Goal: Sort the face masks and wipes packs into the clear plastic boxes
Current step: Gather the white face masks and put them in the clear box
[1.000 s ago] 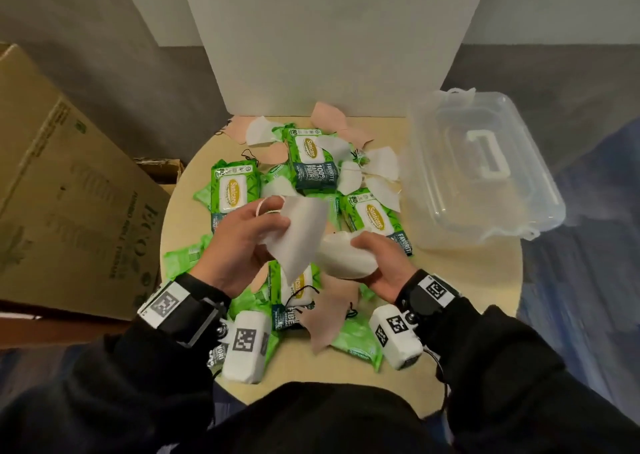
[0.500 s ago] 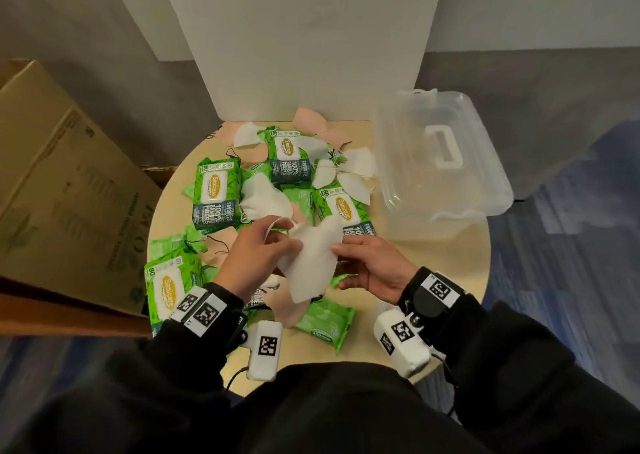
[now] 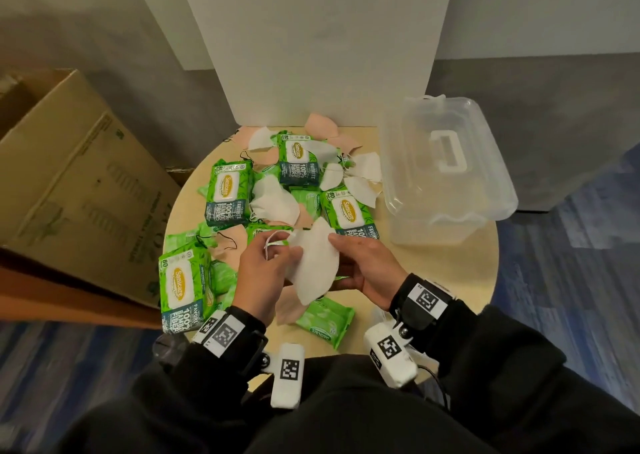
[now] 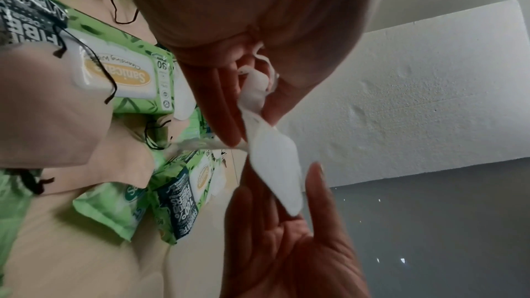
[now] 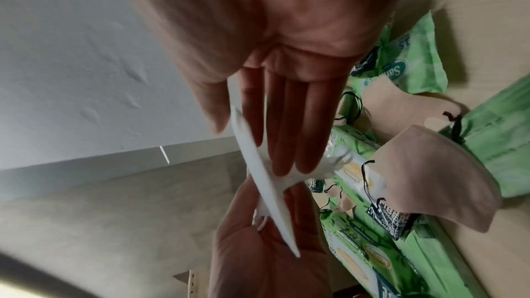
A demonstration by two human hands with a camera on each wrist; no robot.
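A white face mask (image 3: 313,266) hangs flat between both hands above the table's front. My left hand (image 3: 282,251) pinches its left end and ear loop (image 4: 252,90) between thumb and fingers. On the mask's right edge (image 5: 258,167) my right hand (image 3: 341,245) has its thumb on top and straight fingers underneath. Green wipes packs (image 3: 228,193) (image 3: 180,282) lie mixed with white masks (image 3: 273,202) and pink masks (image 3: 320,126) across the table. The clear plastic box (image 3: 446,173) stands at the table's right side with its lid on, apart from both hands.
The round beige table (image 3: 450,273) is small, its front edge close to my body. A large cardboard box (image 3: 69,176) stands left of it. A white panel (image 3: 311,55) rises behind it. Blue carpet (image 3: 571,263) lies to the right.
A second ago my right hand gripped a bunched white mask; now it holds the right edge of the flat mask. The left hand has kept its hold on the mask.
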